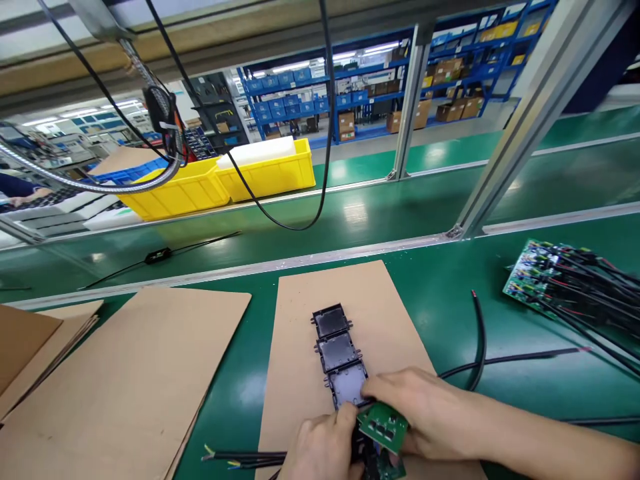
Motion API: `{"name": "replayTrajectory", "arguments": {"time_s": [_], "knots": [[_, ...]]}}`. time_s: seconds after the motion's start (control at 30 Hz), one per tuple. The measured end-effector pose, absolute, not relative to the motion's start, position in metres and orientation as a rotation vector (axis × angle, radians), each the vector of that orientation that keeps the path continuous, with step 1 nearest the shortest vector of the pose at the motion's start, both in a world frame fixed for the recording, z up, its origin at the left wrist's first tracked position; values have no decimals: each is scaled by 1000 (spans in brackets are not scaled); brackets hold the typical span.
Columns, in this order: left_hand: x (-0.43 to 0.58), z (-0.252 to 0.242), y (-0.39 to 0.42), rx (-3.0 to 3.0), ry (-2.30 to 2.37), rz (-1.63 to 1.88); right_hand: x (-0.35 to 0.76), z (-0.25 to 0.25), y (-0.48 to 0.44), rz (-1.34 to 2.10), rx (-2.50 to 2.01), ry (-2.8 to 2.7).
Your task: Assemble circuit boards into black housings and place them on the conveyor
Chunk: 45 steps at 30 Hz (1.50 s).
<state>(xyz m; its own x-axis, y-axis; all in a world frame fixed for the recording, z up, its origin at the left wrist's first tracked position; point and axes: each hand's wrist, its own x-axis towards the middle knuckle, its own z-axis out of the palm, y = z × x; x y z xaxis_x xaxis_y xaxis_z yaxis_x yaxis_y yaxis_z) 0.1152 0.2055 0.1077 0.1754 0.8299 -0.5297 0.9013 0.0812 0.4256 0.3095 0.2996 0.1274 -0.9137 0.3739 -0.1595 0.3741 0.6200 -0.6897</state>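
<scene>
My right hand (423, 407) grips a green circuit board (384, 427), which is tilted over the near end of a row of black plastic cases. My left hand (323, 443) is closed beside the board, at a dark part that its fingers mostly hide. Three shallow open cases (337, 352) lie end to end, running away from my hands on a cardboard sheet (295, 393). From the left of my left hand stick out black cables (250, 457) with stripped coloured wire ends. More green board and black parts show under the held board, partly covered.
Wired circuit boards (530, 273) lie at the right, with loose black cables (480, 340) nearer me. Cardboard sheets (125, 360) are stacked at the left. A metal rail (320, 257) crosses behind; yellow bins (270, 177) stand beyond it. A black cable (327, 133) hangs overhead.
</scene>
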Motion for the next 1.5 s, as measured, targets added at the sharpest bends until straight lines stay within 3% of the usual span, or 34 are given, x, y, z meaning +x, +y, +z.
{"name": "replayTrajectory", "arguments": {"time_s": [0.23, 0.33, 0.43, 0.53, 0.67, 0.8, 0.9, 1.23, 1.37, 1.5], "knots": [[87, 182, 212, 1939, 1653, -140, 314, 179, 332, -1601, 775, 2699], [69, 207, 225, 1840, 1632, 30, 305, 186, 343, -1709, 777, 2632], [61, 203, 242, 1605, 1524, 341, 291, 182, 350, -1800, 836, 2523], [62, 182, 253, 1306, 1363, 437, 284, 174, 354, -1857, 860, 2319], [61, 167, 253, 1281, 1334, 333, 287, 168, 359, -1646, 895, 2469], [50, 177, 259, 1224, 1243, 335, 288, 172, 359, -1561, 950, 2636], [45, 186, 268, 1078, 1208, 416, 282, 177, 360, -1291, 893, 2811], [55, 159, 307, 1497, 1794, 633, 217, 188, 375, -555, 1090, 3030], [38, 143, 327, 1437, 1692, 602, 203, 183, 373, -185, 787, 3133], [27, 138, 329, 1438, 1612, 489, 211, 173, 393, -221, 616, 3073]]}}
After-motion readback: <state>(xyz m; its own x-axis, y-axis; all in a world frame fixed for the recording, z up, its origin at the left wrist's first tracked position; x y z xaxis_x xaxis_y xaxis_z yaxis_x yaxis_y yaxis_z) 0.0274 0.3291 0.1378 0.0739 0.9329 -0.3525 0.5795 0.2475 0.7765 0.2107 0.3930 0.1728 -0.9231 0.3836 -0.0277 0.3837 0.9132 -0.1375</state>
